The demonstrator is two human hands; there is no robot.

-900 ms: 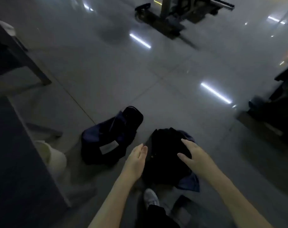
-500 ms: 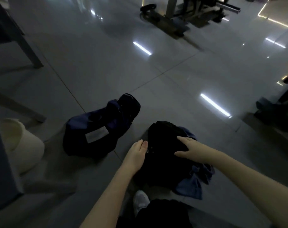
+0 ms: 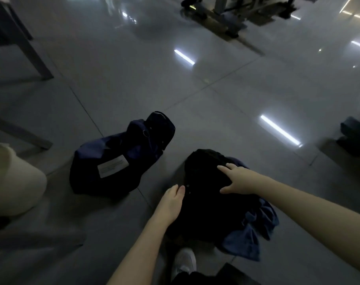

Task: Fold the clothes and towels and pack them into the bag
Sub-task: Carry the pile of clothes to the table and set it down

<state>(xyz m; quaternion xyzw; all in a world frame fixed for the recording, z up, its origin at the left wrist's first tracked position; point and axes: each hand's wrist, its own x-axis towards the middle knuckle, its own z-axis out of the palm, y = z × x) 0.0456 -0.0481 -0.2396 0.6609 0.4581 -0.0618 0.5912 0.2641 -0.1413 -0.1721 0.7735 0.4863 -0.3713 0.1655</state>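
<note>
Head view finds left hand (image 3: 170, 204) and right hand (image 3: 239, 181) pressed flat, gripping nothing, on the dark clothes pile (image 3: 207, 217); folding seemingly in hand, next needing transfer to the bag (image 3: 117, 161).

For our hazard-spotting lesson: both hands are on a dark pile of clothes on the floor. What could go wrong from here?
The black garment lies over the blue garment; lifting one could drag the other.
The bag lies slumped, so it may fold shut during packing.
The shoe stands close to the black garment's near edge and might tread on it.
</note>
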